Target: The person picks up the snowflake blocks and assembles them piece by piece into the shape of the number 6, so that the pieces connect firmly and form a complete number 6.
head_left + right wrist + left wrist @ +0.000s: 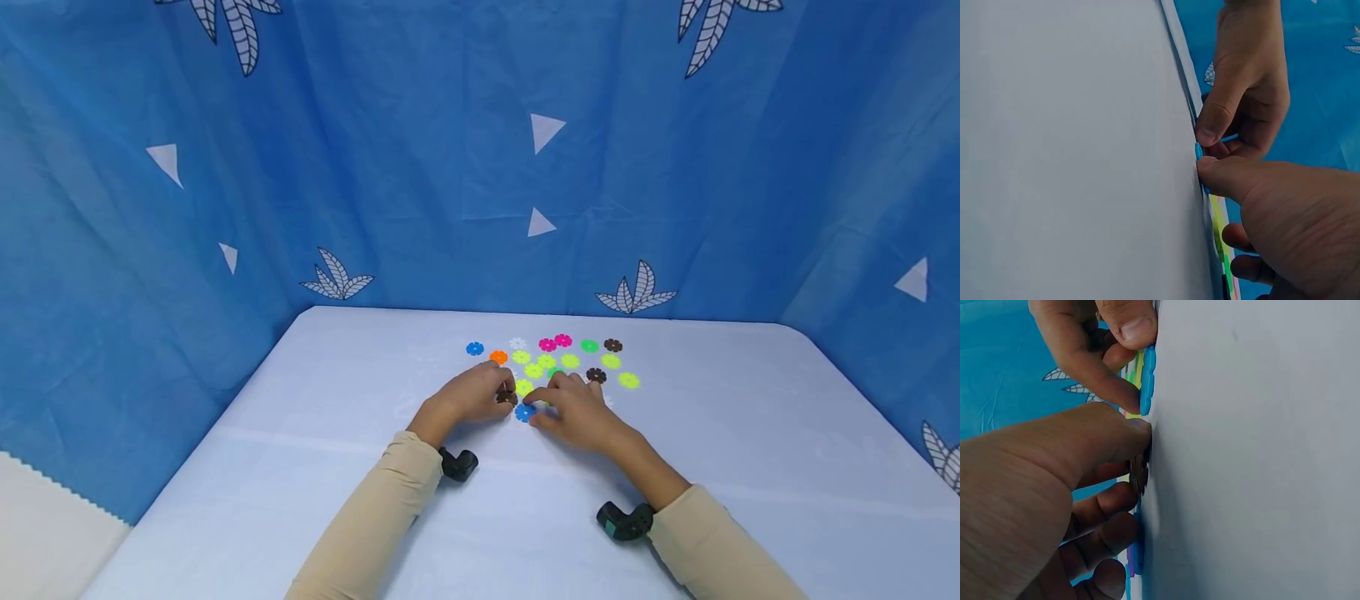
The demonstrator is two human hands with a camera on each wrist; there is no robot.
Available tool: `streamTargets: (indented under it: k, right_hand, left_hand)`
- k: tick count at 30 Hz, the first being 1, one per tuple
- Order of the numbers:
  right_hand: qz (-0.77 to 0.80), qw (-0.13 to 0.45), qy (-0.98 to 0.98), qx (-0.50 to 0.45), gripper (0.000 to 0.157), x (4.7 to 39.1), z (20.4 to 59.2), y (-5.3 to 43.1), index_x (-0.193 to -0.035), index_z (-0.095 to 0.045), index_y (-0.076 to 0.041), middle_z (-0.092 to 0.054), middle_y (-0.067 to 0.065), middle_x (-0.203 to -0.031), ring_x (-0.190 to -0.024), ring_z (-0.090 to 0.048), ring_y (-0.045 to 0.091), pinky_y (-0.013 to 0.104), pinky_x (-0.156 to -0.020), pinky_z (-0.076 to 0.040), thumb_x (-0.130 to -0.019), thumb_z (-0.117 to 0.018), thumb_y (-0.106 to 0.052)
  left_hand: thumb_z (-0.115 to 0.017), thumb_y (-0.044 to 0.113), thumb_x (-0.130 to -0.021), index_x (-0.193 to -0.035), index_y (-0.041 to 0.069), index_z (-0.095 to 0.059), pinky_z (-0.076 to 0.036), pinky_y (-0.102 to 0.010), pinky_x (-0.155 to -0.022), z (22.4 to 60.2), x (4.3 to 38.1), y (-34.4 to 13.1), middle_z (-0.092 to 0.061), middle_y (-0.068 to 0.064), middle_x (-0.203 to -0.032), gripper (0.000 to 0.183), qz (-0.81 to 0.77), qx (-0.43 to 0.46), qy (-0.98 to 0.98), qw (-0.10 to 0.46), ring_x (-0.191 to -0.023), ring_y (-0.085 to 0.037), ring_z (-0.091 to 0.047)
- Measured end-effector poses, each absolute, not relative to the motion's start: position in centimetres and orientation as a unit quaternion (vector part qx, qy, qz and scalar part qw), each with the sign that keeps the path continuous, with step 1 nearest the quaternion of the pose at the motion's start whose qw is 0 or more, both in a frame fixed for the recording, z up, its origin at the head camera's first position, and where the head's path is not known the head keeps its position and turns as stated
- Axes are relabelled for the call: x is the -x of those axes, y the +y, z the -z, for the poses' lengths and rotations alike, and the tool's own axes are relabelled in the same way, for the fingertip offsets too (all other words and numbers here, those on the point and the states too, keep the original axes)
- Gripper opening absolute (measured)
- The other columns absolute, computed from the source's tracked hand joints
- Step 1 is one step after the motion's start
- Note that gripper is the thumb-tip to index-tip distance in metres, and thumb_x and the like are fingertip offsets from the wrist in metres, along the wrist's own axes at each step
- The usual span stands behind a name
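Observation:
My left hand (474,395) rests low over the white table, its thumb and fingers pinching a brown notched plastic disc (507,398). In the left wrist view that brown disc (1139,473) peeks out just below the thumb tip. Close to its right, my right hand (582,414) pinches a blue notched disc (524,412) by its right side. The blue disc (1147,381) stands between thumb and forefinger in the left wrist view. A yellow disc (523,387) lies just beyond, between the two hands. More discs are partly hidden behind the right fingers.
Several loose discs spread behind the hands, among them an orange one (498,357), a pink one (547,345), a green one (589,346) and a brown one (612,345). A blue patterned curtain (450,167) rises behind the white table (750,433).

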State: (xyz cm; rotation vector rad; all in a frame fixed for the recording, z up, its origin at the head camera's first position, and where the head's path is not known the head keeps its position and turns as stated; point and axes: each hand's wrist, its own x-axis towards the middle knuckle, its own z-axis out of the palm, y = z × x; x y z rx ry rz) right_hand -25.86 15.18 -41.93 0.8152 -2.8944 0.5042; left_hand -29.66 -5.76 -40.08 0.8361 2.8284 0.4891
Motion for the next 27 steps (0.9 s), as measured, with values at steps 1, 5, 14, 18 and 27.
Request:
streamTargets:
  k: [1, 5, 14, 18, 27]
  right_hand:
    - [-0.171, 0.043, -0.948, -0.266, 0.031, 25.9, 41.9, 15.1, -0.116, -0.075, -0.024, -0.055, -0.002, -0.097, -0.098, -0.051, 0.021, 0.042, -0.075, -0.032, -0.087, -0.081, -0.031]
    - [-0.2, 0.033, -0.944, -0.262, 0.027, 26.0, 41.8, 15.0, -0.108, -0.072, -0.018, -0.057, -0.002, -0.098, -0.099, -0.052, 0.021, 0.043, -0.076, -0.034, -0.085, -0.084, -0.026]
    - [-0.324, -0.004, -0.917, -0.232, 0.019, 26.2, 41.5, 15.2, -0.097, -0.06, -0.011, -0.058, -0.005, -0.079, -0.074, -0.054, 0.015, 0.035, -0.074, -0.046, -0.09, -0.078, -0.01]
    - [-0.332, 0.005, -0.914, -0.233, 0.014, 26.4, 41.4, 15.3, -0.099, -0.065, -0.01, -0.06, -0.005, -0.082, -0.075, -0.054, 0.015, 0.031, -0.07, -0.05, -0.091, -0.076, -0.006]
    - [-0.307, 0.023, -0.923, -0.232, 0.011, 26.6, 41.4, 15.3, -0.095, -0.07, -0.013, -0.061, -0.006, -0.081, -0.076, -0.056, 0.014, 0.03, -0.069, -0.051, -0.089, -0.077, -0.007]
  left_hand:
    - [-0.075, 0.018, -0.092, -0.103, 0.013, -0.068, -0.049, -0.026, -0.085, 40.1, 29.7, -5.8, -0.059, 0.004, -0.093, 0.014, -0.166, -0.282, 0.942, 0.076, -0.088, -0.012, -0.053]
    - [-0.075, 0.016, -0.092, -0.103, 0.011, -0.067, -0.049, -0.026, -0.086, 40.1, 29.7, -5.8, -0.06, 0.003, -0.093, 0.014, -0.183, -0.29, 0.936, 0.077, -0.089, -0.011, -0.054]
    - [-0.08, 0.015, -0.089, -0.1, 0.012, -0.066, -0.05, -0.027, -0.082, 40.1, 29.9, -6.1, -0.063, 0.006, -0.087, 0.018, -0.252, -0.264, 0.927, 0.091, -0.083, -0.013, -0.058]
    - [-0.078, 0.014, -0.09, -0.097, 0.013, -0.065, -0.05, -0.029, -0.082, 40.2, 30.2, -6.3, -0.064, 0.006, -0.086, 0.015, -0.28, -0.255, 0.921, 0.095, -0.082, -0.012, -0.059]
    - [-0.073, 0.009, -0.094, -0.105, 0.01, -0.073, -0.051, -0.025, -0.07, 40.6, 30.3, -6.8, -0.067, 0.001, -0.083, 0.011, -0.394, -0.256, 0.871, 0.141, -0.076, -0.013, -0.061]
